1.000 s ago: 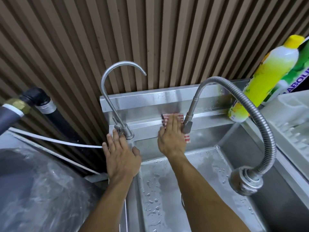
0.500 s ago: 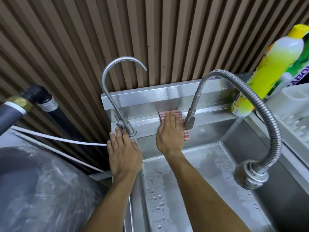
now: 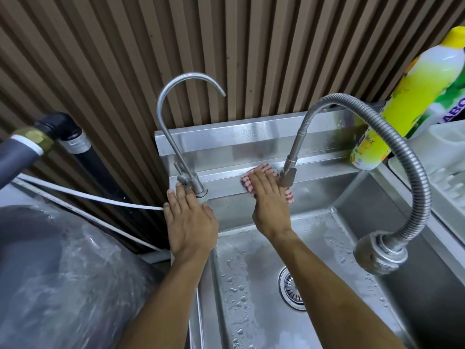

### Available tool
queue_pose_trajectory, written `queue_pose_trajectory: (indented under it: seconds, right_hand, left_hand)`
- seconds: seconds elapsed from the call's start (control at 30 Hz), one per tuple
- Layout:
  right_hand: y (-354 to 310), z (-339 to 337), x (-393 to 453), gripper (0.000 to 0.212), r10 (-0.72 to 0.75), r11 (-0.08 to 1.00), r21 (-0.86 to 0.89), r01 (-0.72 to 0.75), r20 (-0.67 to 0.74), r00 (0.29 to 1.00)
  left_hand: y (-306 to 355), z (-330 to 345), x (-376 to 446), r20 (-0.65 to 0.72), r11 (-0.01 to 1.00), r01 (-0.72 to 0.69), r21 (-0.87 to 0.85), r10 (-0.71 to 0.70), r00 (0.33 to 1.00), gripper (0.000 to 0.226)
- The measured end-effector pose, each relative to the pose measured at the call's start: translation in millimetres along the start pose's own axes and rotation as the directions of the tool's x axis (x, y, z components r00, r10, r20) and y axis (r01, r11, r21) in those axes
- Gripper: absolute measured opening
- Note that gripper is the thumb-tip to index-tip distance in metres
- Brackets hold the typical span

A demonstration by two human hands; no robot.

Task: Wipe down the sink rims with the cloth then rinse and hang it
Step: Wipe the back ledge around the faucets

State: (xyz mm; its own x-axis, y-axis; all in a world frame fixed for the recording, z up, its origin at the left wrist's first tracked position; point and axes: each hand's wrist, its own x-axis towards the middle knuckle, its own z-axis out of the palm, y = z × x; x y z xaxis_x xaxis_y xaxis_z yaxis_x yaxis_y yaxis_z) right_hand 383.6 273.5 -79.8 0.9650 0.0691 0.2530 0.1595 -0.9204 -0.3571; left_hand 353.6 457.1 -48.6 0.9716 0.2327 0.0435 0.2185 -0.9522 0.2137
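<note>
I see my right hand (image 3: 270, 200) with flat fingers pressing the cloth (image 3: 289, 196) on the back sink rim (image 3: 221, 176), 12 o'clock | barely shifted from a second ago | left hand (image 3: 190, 222) flat, empty, 10 o'clock corner | wiping unfinished, rinse pending

From my remote seat, my right hand (image 3: 270, 205) lies on the cloth (image 3: 254, 181) on the sink's far rim (image 3: 221, 176), between two faucets, my left hand (image 3: 190, 222) at the left rim, a bottle (image 3: 407, 102) far right.
</note>
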Motion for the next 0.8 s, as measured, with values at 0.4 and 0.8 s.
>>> queue_pose_trajectory:
  seconds: [0.4,0.8]
  right_hand:
    - [64,-30,-76,0.032,0.825,-0.059,0.871,-0.487,0.318,0.468]
    - [112,-70,39,0.064,-0.075,0.993,0.100,0.061,0.149,0.986]
  left_hand:
    - [3,-1,-7,-0.001,0.997,-0.021,0.070,0.021,1.000,0.064]
    - [47,10,-17,-0.056,0.883,-0.469,-0.026,0.467,0.882,0.083]
